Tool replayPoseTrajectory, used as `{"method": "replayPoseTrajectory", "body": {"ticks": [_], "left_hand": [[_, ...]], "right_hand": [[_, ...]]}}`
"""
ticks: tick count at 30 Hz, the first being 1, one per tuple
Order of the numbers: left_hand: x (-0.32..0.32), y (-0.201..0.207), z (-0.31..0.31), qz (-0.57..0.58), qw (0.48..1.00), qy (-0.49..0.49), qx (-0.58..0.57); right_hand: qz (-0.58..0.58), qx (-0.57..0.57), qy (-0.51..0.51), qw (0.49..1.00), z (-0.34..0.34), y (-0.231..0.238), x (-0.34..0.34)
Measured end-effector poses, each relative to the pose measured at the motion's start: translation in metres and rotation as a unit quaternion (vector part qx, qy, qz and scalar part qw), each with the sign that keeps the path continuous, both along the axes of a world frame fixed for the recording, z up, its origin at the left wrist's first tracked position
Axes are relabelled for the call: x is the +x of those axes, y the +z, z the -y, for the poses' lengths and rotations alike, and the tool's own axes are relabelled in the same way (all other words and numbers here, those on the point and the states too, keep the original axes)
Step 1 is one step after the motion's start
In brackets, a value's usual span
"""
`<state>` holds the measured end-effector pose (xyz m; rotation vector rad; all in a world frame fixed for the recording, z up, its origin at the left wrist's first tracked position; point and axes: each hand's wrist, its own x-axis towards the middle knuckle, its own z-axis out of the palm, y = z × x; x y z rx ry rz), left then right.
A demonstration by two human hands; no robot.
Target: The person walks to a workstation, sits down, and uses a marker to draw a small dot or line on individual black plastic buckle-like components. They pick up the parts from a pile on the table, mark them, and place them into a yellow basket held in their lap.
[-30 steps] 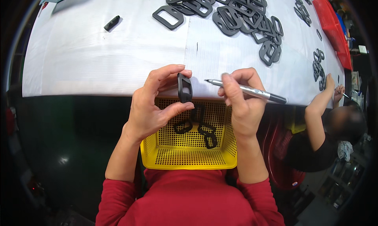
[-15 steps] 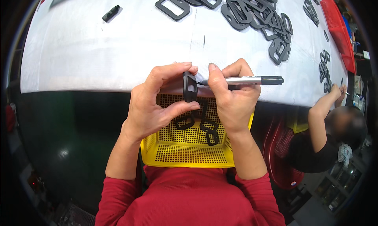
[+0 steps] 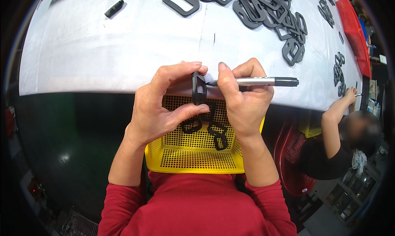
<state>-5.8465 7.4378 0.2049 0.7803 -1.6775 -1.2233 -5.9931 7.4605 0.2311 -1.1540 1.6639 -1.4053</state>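
Observation:
My left hand [image 3: 158, 100] pinches a black frame-shaped part [image 3: 199, 89] on edge between thumb and fingers, above the table's near edge. A silver marker pen with black ends [image 3: 263, 82] is gripped in my right hand [image 3: 247, 98]. Its dark tip points left and meets or nearly meets the part's edge; actual contact is hard to make out. Below both hands, a yellow perforated basket [image 3: 193, 170] sits against my body, with several black frame parts [image 3: 218, 131] lying in it. The black pen cap [image 3: 114, 9] rests at the table's far left.
The white-covered table [image 3: 103, 59] carries a heap of black frame parts [image 3: 267, 12] at the back right. Farther right stands a red basket [image 3: 353, 34]. Beside a smaller group of parts [image 3: 339, 73], another person's hand [image 3: 349, 97] holds a pen; a dark red chair [image 3: 284, 166] is nearby.
My hands, the part and the marker keep almost the same pose. The whole view has shifted slightly. At the right, the other person's hand and pen have moved a little.

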Motion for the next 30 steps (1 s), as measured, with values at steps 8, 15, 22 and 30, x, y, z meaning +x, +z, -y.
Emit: {"method": "replayPoseTrajectory", "body": {"ticks": [8, 15, 22, 30], "left_hand": [[0.001, 0.008, -0.001, 0.007, 1.000, 0.010, 0.027], [0.015, 0.023, 0.012, -0.022, 0.980, -0.109, 0.165], [0.009, 0.028, 0.017, -0.205, 0.959, -0.117, 0.159], [-0.013, 0.015, 0.010, -0.147, 0.986, -0.002, -0.078]], "right_hand": [[0.029, -0.070, -0.007, 0.997, -0.002, -0.007, -0.005], [-0.029, -0.164, 0.242, 0.956, 0.004, 0.014, -0.025], [0.229, -0.047, 0.111, 0.966, 0.001, 0.024, -0.027], [0.454, 0.055, 0.096, 0.884, -0.001, 0.017, -0.005]]}}
